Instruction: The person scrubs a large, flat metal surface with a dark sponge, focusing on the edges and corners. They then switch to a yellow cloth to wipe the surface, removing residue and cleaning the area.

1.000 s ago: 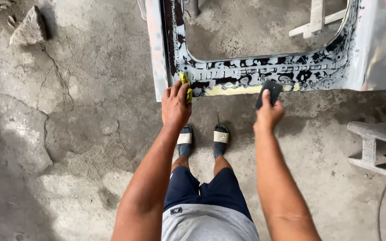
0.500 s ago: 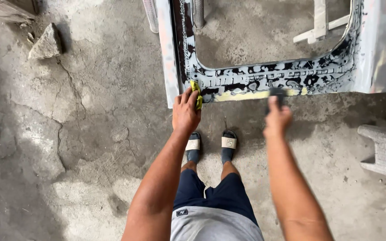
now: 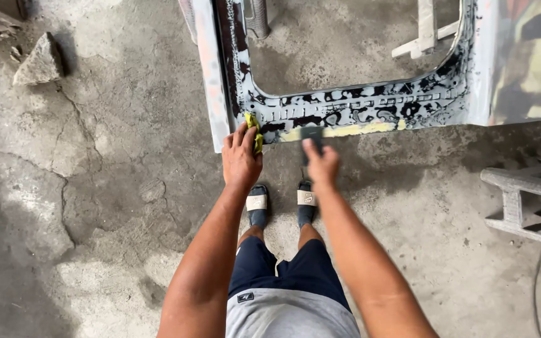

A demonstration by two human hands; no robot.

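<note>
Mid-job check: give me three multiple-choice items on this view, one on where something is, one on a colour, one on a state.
1. Where does the left hand rest?
A. On the floor
B. At the lower left corner of the door panel
C. On the wooden stand

2. What colour is the cloth in the left hand?
A. Yellow-green
B. Red
C. White

3. What is the right hand doing?
A. Hanging free at the side
B. Holding a dark block against the panel's lower edge
C. Gripping a hammer

Answers:
1 B, the hand sits right at the panel's bottom left corner.
2 A, yellow-green fabric shows above the fingers.
3 B, the dark block lies on the pale yellowish strip, the fingers on it.
</note>
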